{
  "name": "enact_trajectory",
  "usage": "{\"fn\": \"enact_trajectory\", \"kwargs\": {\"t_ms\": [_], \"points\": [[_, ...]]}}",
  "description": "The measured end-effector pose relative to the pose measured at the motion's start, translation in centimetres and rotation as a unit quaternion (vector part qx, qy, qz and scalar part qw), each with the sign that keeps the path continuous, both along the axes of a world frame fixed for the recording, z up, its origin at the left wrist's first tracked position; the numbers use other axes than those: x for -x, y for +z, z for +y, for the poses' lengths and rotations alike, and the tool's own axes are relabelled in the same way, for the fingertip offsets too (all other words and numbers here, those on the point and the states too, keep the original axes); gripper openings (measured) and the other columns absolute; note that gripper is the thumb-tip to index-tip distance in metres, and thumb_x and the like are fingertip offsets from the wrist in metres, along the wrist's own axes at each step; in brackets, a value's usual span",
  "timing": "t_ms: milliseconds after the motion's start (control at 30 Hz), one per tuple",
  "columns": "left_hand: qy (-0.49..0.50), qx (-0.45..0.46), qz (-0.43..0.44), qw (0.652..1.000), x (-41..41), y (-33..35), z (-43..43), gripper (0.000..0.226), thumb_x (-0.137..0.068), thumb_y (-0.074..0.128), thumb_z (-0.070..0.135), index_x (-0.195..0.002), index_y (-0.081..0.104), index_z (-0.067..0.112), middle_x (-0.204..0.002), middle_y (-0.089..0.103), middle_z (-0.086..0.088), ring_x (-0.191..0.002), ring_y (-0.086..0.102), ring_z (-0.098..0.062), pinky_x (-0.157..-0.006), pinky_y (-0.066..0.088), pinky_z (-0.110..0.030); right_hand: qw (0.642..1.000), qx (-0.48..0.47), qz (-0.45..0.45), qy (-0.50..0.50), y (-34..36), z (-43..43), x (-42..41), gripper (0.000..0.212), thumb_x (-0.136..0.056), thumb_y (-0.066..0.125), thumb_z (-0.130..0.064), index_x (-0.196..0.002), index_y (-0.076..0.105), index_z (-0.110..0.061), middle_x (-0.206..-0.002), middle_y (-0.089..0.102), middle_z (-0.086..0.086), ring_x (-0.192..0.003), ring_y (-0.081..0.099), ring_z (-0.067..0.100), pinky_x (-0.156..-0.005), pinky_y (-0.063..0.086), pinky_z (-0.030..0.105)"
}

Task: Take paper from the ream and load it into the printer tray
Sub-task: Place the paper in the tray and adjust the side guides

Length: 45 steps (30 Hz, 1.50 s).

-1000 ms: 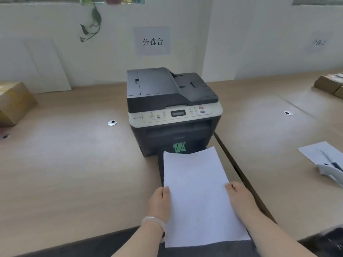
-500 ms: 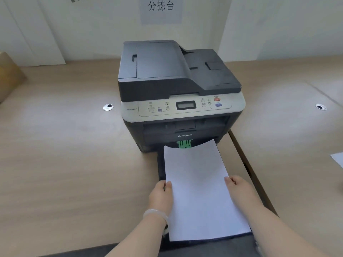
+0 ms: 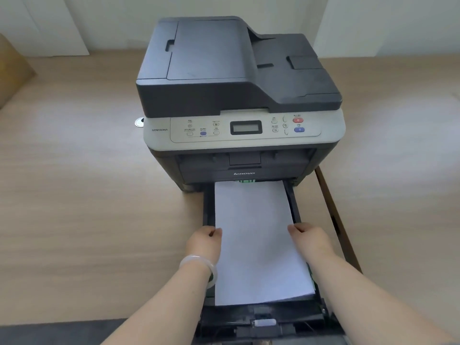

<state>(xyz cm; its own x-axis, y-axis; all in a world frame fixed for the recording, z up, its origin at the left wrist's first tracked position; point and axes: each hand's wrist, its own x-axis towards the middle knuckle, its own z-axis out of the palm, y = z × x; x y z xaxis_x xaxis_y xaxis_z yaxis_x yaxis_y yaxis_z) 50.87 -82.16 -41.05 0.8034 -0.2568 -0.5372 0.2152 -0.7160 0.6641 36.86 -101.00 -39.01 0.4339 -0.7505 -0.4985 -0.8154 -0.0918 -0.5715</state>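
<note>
Grips the paper (image 3: 254, 240) by its long edges, left hand (image 3: 204, 242) and right hand (image 3: 311, 240) curled round it, along the pulled-out tray (image 3: 208, 207).

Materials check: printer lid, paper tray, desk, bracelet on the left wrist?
Printer lid: dark grey moulded plastic, matte with a soft sheen. Paper tray: black plastic, judging by the moulded rails. Desk: pale wood grain, smooth and even, probably laminate rather than solid wood. Bracelet: pale, translucent, glossy bangle; jade, glass or resin, cannot tell.
</note>
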Motion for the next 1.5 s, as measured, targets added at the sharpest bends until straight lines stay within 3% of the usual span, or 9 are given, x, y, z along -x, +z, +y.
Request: {"fn": "enact_trajectory", "kwargs": {"t_ms": [233, 467, 633, 833, 967, 1067, 1200, 1400, 1500], "points": [[-0.010, -0.001, 0.027, 1.000, -0.1, 0.3, -0.1, 0.024, -0.085, 0.043, 0.023, -0.063, 0.041, 0.014, -0.065, 0.040, -0.011, -0.061, 0.036, -0.022, -0.061, 0.038, -0.030, 0.999, 0.012, 0.029, 0.038, -0.4, -0.1, -0.1, 0.036, -0.094, 0.047, -0.036, -0.122, 0.058, -0.017, -0.113, 0.066, 0.009, -0.081, 0.050, 0.018, -0.069, 0.043, 0.029], [0.013, 0.026, 0.008, 1.000, -0.2, 0.3, 0.4, 0.025, -0.088, 0.046, 0.020, -0.064, 0.044, 0.013, -0.056, 0.030, -0.003, -0.056, 0.026, -0.020, -0.054, 0.025, -0.026, 0.999, 0.012, -0.031, 0.001, -0.5, 0.4, 0.9, 0.038, -0.094, 0.046, -0.036, -0.124, 0.056, -0.016, -0.113, 0.065, 0.009, -0.090, 0.054, 0.023, -0.076, 0.042, 0.030], [0.021, 0.042, 0.001, 0.999, -0.4, 0.9, 0.0, 0.035, -0.088, 0.045, 0.017, -0.057, 0.027, 0.018, -0.056, 0.021, 0.000, -0.055, 0.017, -0.018, -0.052, 0.015, -0.026, 0.998, -0.005, -0.051, -0.025, -0.5, 0.4, 0.8, 0.040, -0.095, 0.047, -0.036, -0.128, 0.054, -0.015, -0.122, 0.062, 0.010, -0.106, 0.056, 0.030, -0.080, 0.040, 0.029], [0.032, 0.063, 0.001, 0.997, 0.0, 1.2, 0.8, 0.021, -0.093, 0.045, 0.023, -0.075, 0.055, 0.017, -0.060, 0.041, -0.001, -0.053, 0.033, -0.015, -0.050, 0.029, -0.022, 0.996, -0.005, -0.083, -0.033, -0.4, 1.1, 1.3, 0.040, -0.095, 0.047, -0.037, -0.127, 0.055, -0.014, -0.128, 0.059, 0.009, -0.117, 0.053, 0.029, -0.090, 0.038, 0.031], [0.048, 0.075, 0.006, 0.996, 0.1, 1.2, 1.0, 0.023, -0.094, 0.047, 0.024, -0.071, 0.051, 0.030, -0.065, 0.049, 0.005, -0.056, 0.042, -0.010, -0.051, 0.032, -0.018, 0.996, -0.005, -0.079, -0.031, -0.3, 1.3, 1.5, 0.042, -0.094, 0.046, -0.038, -0.129, 0.054, -0.015, -0.130, 0.058, 0.008, -0.119, 0.052, 0.029, -0.092, 0.039, 0.032], [0.020, 0.053, 0.009, 0.998, -0.1, 1.2, 0.9, 0.030, -0.091, 0.044, 0.021, -0.061, 0.043, 0.019, -0.060, 0.038, -0.001, -0.052, 0.029, -0.015, -0.048, 0.024, -0.022, 0.998, 0.003, -0.058, -0.018, -0.2, 1.2, 1.2, 0.042, -0.094, 0.046, -0.039, -0.128, 0.054, -0.016, -0.129, 0.060, 0.008, -0.115, 0.054, 0.029, -0.087, 0.041, 0.031], [0.004, 0.026, 0.025, 0.999, -0.6, 1.6, 0.2, 0.035, -0.088, 0.043, 0.018, -0.057, 0.028, 0.017, -0.060, 0.027, -0.006, -0.056, 0.023, -0.020, -0.052, 0.018, -0.025, 1.000, 0.022, -0.011, 0.005, -0.1, 0.7, 0.1, 0.037, -0.094, 0.046, -0.038, -0.121, 0.060, -0.016, -0.111, 0.066, 0.009, -0.084, 0.054, 0.022, -0.070, 0.042, 0.029], [0.009, -0.013, 0.052, 0.998, -1.0, 1.6, -0.8, 0.032, -0.087, 0.044, 0.019, -0.056, 0.043, 0.014, -0.060, 0.037, -0.013, -0.055, 0.032, -0.026, -0.057, 0.029, -0.026, 0.998, 0.045, 0.023, 0.036, 0.3, 0.6, -0.9, 0.034, -0.095, 0.044, -0.035, -0.118, 0.062, -0.016, -0.109, 0.067, 0.010, -0.080, 0.054, 0.023, -0.072, 0.048, 0.032], [0.006, -0.031, 0.051, 0.998, -1.2, 1.6, -1.1, 0.026, -0.089, 0.044, 0.018, -0.083, 0.064, 0.001, -0.060, 0.050, -0.018, -0.048, 0.038, -0.023, -0.050, 0.031, -0.023, 0.996, 0.040, 0.053, 0.054, 0.7, 0.5, -1.3, 0.039, -0.096, 0.043, -0.035, -0.127, 0.055, -0.015, -0.121, 0.064, 0.011, -0.102, 0.060, 0.030, -0.082, 0.050, 0.037]]}}
